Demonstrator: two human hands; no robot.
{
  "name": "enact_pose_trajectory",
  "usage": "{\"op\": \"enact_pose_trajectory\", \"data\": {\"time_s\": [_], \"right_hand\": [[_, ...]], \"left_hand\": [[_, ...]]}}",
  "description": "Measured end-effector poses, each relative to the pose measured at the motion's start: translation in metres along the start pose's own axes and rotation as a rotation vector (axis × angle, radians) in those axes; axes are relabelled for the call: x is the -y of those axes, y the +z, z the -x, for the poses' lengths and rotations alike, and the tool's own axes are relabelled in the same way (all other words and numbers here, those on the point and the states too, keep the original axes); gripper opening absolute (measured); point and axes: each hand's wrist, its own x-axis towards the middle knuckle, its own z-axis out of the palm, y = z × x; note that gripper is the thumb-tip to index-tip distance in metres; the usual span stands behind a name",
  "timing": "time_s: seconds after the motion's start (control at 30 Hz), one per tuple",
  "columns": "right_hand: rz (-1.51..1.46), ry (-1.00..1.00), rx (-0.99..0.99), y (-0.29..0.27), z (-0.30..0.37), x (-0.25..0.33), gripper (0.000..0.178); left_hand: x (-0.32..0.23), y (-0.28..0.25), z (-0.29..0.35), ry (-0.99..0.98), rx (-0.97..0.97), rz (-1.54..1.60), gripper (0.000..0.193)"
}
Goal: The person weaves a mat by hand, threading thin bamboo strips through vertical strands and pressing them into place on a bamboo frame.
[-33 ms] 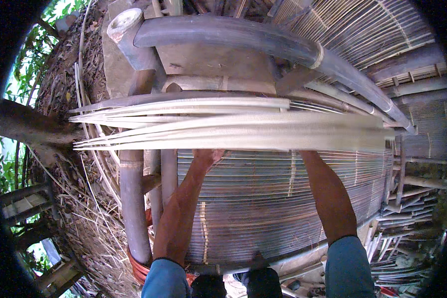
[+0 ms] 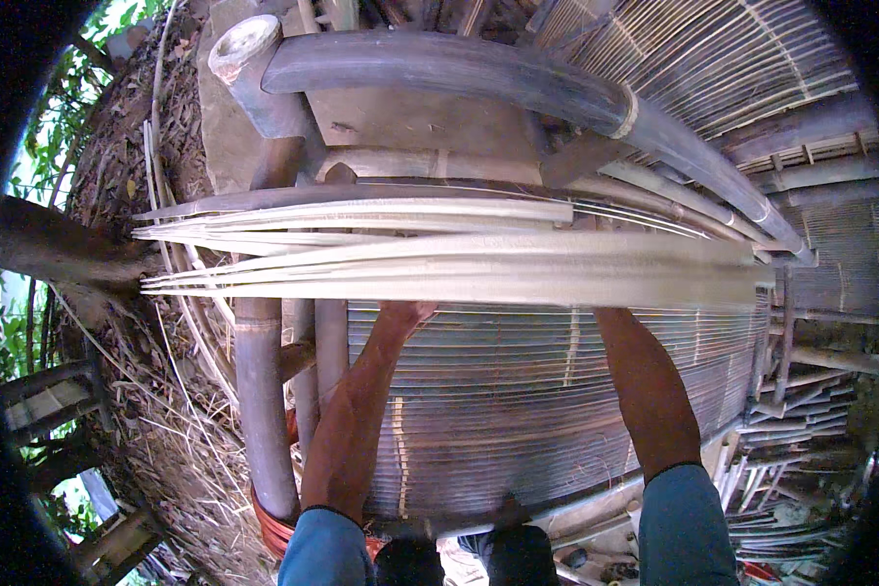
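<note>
A wide sheaf of long, pale bamboo strips (image 2: 479, 272) lies across the view from left to right. Its left ends fan apart into narrow tips, and its right end is blurred. My left hand (image 2: 407, 312) comes up under the near edge left of the middle, its fingers mostly covered by the strips. Farther right, my right hand (image 2: 611, 316) supports the same sheaf from below, its fingers hidden. Just behind is a second, shorter bundle of pale strips (image 2: 479, 210), which neither hand visibly touches. Beneath my forearms spreads a bamboo slat platform (image 2: 498, 430).
A thick bamboo rail (image 2: 439, 61) curves along the far side, joined to an upright bamboo post (image 2: 264, 391) frame at the left. A tree trunk (image 2: 59, 244) stands at far left. Cut bamboo pieces (image 2: 801, 430) are piled at right. Dry leaves (image 2: 127, 186) cover the ground.
The wide sheaf has shifted slightly nearer to me, and both hands have come with it a little. The shorter bundle behind has barely moved.
</note>
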Motion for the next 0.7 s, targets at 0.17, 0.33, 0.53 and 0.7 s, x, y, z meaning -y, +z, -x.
{"op": "enact_pose_trajectory", "data": {"time_s": [0.17,0.33,0.53,0.7], "right_hand": [[0.007,0.035,0.038,0.005,0.004,-0.01,0.059],[0.0,0.016,0.043,0.017,0.002,-0.008,0.064],[0.0,-0.04,0.013,0.02,-0.001,-0.006,0.069],[0.017,0.142,0.151,0.017,-0.002,-0.02,0.083]], "left_hand": [[-0.008,-0.001,0.013,-0.067,0.047,0.108,0.034],[-0.002,-0.005,0.025,-0.129,0.055,0.204,0.038],[-0.015,-0.004,0.034,-0.199,0.043,0.339,0.043],[-0.042,-0.009,0.069,-1.033,0.024,2.02,0.047]]}}
